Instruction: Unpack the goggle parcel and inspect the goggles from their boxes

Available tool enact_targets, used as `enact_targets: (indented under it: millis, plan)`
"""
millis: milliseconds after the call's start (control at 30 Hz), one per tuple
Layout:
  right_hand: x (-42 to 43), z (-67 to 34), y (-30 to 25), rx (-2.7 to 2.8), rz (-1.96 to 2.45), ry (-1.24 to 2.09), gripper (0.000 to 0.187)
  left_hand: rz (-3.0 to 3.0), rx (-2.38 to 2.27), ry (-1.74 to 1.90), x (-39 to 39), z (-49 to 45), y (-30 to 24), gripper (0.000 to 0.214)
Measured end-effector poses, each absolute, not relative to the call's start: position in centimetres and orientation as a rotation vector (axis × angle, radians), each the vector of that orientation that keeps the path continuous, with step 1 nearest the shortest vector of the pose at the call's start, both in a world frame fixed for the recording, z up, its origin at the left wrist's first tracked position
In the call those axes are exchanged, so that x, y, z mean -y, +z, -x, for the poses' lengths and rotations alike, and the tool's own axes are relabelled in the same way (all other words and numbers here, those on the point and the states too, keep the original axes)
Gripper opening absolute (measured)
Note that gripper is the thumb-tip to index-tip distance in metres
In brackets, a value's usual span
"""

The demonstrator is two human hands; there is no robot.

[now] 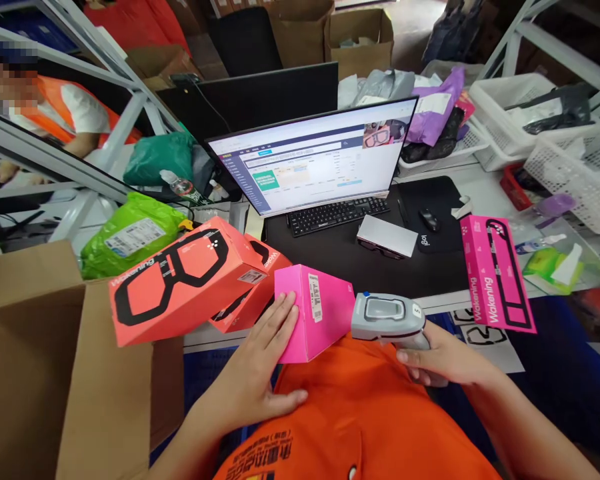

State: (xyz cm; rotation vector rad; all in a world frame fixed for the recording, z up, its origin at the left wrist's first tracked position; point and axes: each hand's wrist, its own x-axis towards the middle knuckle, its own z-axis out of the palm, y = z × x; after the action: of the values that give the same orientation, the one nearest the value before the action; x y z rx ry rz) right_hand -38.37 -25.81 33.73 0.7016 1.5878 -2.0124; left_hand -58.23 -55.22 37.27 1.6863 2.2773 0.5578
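Far left, the upper orange box (173,277) is lying tilted over another orange box (240,310), its near end poking over an open carton (113,380); I'm guessing an elbow bump would be sending it in. My left hand (253,367) is laying its fingers flat on the pink box (330,310), thumb spreading away, so it isn't really wrapping anything. That box is overlapping the desk edge right by my apron (380,413); I'm not seeing what's carrying it, so a hard push could be tipping it. My right hand (443,357) is gripping the scanner (393,320), whose nose is touching or just beside the box, can't tell. Farther right, another pink box (497,273) is jutting past the edge, so an outward swing could be knocking it off.

Room-wise, the orange boxes are hemming me in on the left, the black mat (325,253) is giving slack up to the keyboard (337,217), and a gap is separating scanner and right-side box.
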Motion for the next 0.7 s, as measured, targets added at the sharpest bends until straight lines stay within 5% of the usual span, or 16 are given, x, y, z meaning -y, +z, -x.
enact_targets:
  millis: [133,300,500,700]
  plan:
    - [24.0,39.0,30.9,-1.786,-0.965,-2.091,0.062,-1.575,-2.332,0.751,56.1,58.5,36.1,0.099]
    - [17.5,38.0,21.2,-2.027,-1.939,-2.157,0.058,-0.966,-2.662,1.183,56.8,59.5,33.9,0.05]
    - [9.4,36.2,11.5,-1.968,-2.408,-1.774,0.031,-0.051,-2.419,1.426,57.7,60.6,31.7,0.1]
    - [7.0,36.0,7.8,-1.901,-2.43,-1.736,0.035,0.331,-2.033,1.722,59.2,59.0,30.6,0.114]
